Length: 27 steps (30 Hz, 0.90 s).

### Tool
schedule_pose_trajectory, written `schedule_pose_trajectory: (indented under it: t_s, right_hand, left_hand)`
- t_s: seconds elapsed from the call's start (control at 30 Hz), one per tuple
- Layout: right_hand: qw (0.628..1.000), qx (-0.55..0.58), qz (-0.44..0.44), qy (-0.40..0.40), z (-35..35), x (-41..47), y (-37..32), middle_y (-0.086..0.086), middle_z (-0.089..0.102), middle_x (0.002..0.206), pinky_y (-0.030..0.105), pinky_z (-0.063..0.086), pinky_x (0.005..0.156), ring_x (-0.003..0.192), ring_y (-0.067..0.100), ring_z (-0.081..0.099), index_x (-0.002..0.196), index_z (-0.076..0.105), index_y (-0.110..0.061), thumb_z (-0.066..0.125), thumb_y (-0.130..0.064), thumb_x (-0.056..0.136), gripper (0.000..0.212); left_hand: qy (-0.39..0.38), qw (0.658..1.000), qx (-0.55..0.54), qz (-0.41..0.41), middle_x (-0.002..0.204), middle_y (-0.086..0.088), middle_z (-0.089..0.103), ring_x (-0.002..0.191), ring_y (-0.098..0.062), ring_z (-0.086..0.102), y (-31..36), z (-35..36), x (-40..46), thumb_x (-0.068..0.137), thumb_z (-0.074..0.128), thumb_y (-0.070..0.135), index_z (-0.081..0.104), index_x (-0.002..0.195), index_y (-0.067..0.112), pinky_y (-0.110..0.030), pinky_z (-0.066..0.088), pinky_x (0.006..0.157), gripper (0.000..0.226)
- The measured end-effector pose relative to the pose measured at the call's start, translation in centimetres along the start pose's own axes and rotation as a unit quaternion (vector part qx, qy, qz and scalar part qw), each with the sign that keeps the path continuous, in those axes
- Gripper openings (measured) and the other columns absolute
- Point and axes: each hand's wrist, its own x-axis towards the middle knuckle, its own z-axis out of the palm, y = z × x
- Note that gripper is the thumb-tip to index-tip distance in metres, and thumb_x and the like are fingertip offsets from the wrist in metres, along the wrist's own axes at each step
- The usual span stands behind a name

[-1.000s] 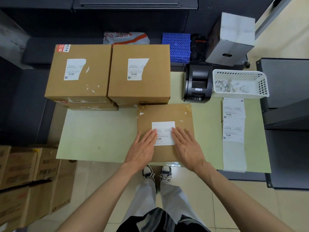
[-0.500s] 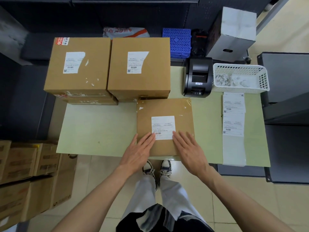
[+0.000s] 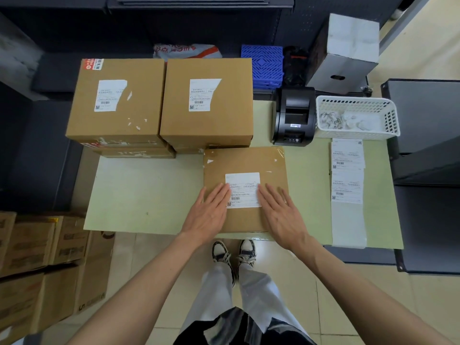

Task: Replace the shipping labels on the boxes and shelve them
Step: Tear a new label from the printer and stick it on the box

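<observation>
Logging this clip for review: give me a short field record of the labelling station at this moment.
hands: left hand and right hand flat on near box, flanking its new label
back boxes: left box and right box, torn labels
printer: label printer, right of boxes
basket: white basket, holds paper scraps
spare labels: label strip

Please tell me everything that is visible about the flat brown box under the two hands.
The flat brown cardboard box lies on the pale green table near its front edge, close against taller boxes behind it. Clear tape glints at its far right corner, and small white paper scraps dot its top. A white printed shipping label with barcode sits near the middle. The left hand and right hand press flat on the box, fingertips at the label's sides.
</observation>
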Motion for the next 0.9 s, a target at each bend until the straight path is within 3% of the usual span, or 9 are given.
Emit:
schedule_pose_trajectory:
  t_s: [0.17, 0.23, 0.33, 0.37, 0.5, 0.6, 0.7, 0.8, 0.9]
  right_hand:
    - [1.000, 0.001, 0.001, -0.028, 0.6, 0.1, 0.4, 0.012, 0.038, 0.154, 0.052, 0.028, 0.116, 0.142, 0.033, 0.035, 0.145, 0.041, -0.001, 0.021, -0.018, 0.091, 0.060]
    - [0.999, 0.007, 0.003, -0.031, 0.1, 0.4, 0.4, 0.013, 0.045, 0.149, 0.053, 0.034, 0.113, 0.138, 0.034, 0.042, 0.139, 0.050, -0.001, 0.021, -0.018, 0.088, 0.061]
    - [1.000, 0.020, 0.009, -0.016, -0.8, 1.7, 0.4, 0.014, 0.050, 0.145, 0.051, 0.030, 0.115, 0.136, 0.034, 0.044, 0.133, 0.056, -0.002, 0.025, -0.024, 0.090, 0.057]
    - [1.000, 0.025, 0.016, -0.006, -1.1, 2.4, 0.5, 0.014, 0.048, 0.146, 0.050, 0.029, 0.115, 0.136, 0.034, 0.043, 0.135, 0.055, -0.002, 0.027, -0.025, 0.091, 0.057]
    - [0.999, 0.023, 0.024, -0.014, -1.0, 4.3, 0.8, 0.013, 0.037, 0.154, 0.049, 0.023, 0.118, 0.143, 0.032, 0.034, 0.145, 0.042, -0.003, 0.022, -0.027, 0.096, 0.058]
    - [0.998, 0.027, 0.013, -0.055, -0.2, 4.4, 1.1, 0.011, 0.017, 0.162, 0.049, 0.011, 0.121, 0.149, 0.030, 0.016, 0.153, 0.024, -0.004, 0.006, -0.030, 0.094, 0.067]
    - [0.997, 0.036, 0.011, -0.062, 0.1, 4.4, 1.3, 0.008, 0.004, 0.164, 0.048, 0.007, 0.122, 0.151, 0.027, 0.004, 0.155, 0.012, -0.006, 0.007, -0.030, 0.098, 0.062]
    - [0.996, 0.067, 0.029, -0.046, 0.0, 4.1, 1.4, 0.003, 0.002, 0.165, 0.047, 0.005, 0.123, 0.151, 0.023, 0.000, 0.156, 0.012, -0.011, 0.005, -0.042, 0.098, 0.067]
    - [0.981, 0.154, 0.114, 0.003, 0.0, 3.1, 1.6, 0.001, 0.006, 0.165, 0.046, 0.009, 0.121, 0.151, 0.021, 0.006, 0.156, 0.015, -0.015, 0.026, -0.051, 0.102, 0.066]
  left_hand:
    - [-0.037, 0.999, 0.018, -0.002, 0.166, 0.003, -0.014, 0.154, -0.013, -0.013, -0.3, 0.7, 0.1, 0.109, 0.014, 0.028, -0.004, 0.160, 0.016, -0.051, 0.005, 0.125, 0.055]
    - [-0.030, 0.999, 0.013, -0.003, 0.168, 0.002, 0.001, 0.156, -0.015, 0.000, -0.4, 0.5, 0.4, 0.107, 0.011, 0.029, 0.009, 0.160, 0.015, -0.050, 0.010, 0.125, 0.055]
    - [0.043, 0.999, -0.028, 0.001, 0.157, -0.007, 0.043, 0.147, -0.021, 0.035, -0.3, -0.7, 1.5, 0.103, 0.016, 0.030, 0.047, 0.148, 0.008, -0.040, 0.026, 0.120, 0.059]
    - [0.058, 0.998, -0.035, -0.002, 0.156, -0.009, 0.044, 0.146, -0.022, 0.036, -0.5, -0.8, 2.0, 0.104, 0.021, 0.028, 0.047, 0.148, 0.007, -0.038, 0.027, 0.120, 0.055]
    - [0.004, 1.000, -0.011, -0.022, 0.169, -0.005, 0.007, 0.156, -0.018, 0.005, -1.0, -0.9, 3.6, 0.109, 0.022, 0.023, 0.012, 0.161, 0.009, -0.043, 0.009, 0.126, 0.055]
    - [-0.016, 1.000, -0.005, -0.024, 0.169, -0.003, -0.006, 0.155, -0.015, -0.007, -1.2, -0.3, 3.7, 0.107, 0.022, 0.019, 0.001, 0.161, 0.011, -0.045, 0.005, 0.126, 0.058]
    - [-0.018, 1.000, 0.000, -0.019, 0.168, -0.001, -0.011, 0.155, -0.014, -0.011, -1.5, 0.1, 3.6, 0.108, 0.020, 0.022, -0.003, 0.161, 0.012, -0.045, 0.004, 0.126, 0.058]
    - [-0.002, 0.999, -0.034, -0.015, 0.168, 0.004, -0.009, 0.155, -0.012, -0.010, -2.0, 0.1, 3.4, 0.110, 0.018, 0.034, 0.003, 0.162, 0.018, -0.046, 0.007, 0.126, 0.056]
    - [0.056, 0.983, -0.155, -0.085, 0.169, 0.005, -0.004, 0.155, -0.013, -0.006, -2.3, 0.4, 2.3, 0.109, 0.029, 0.040, 0.009, 0.162, 0.022, -0.043, 0.007, 0.127, 0.060]
